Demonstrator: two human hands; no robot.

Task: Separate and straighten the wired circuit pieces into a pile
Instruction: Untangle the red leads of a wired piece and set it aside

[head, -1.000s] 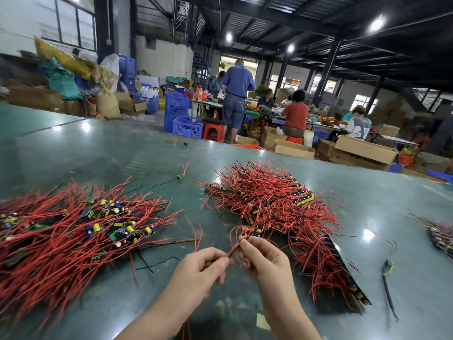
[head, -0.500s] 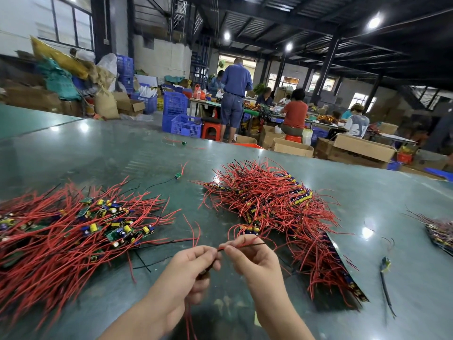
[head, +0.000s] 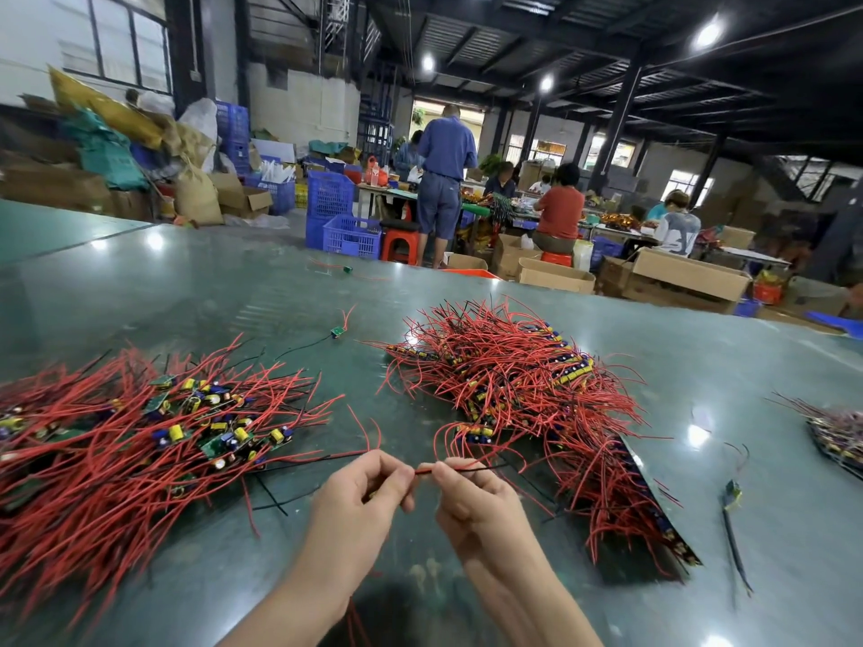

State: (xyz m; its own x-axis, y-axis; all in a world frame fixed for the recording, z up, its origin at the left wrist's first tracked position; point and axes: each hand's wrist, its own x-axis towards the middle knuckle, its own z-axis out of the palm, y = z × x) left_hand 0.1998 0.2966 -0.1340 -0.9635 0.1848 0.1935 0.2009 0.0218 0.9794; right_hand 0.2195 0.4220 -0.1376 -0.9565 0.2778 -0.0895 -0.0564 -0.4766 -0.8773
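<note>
Head view: left hand [head: 359, 497] and right hand [head: 471, 499] each pinch one piece's wires [head: 422, 470] taut above the counter [head: 467, 595], likely straightening them, between left pile [head: 140, 436] and right pile [head: 527, 389].

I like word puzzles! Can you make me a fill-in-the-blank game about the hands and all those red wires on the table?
1. Both hands, the left hand and the right hand, pinch one thin ____ between them.
2. Most wires in the left pile are coloured ____.
3. The single small green board lies ____ the two big piles, nearer the table's far side.
4. The right pile rests on the shiny green ____.

Missing words: wire; red; between; table
</note>
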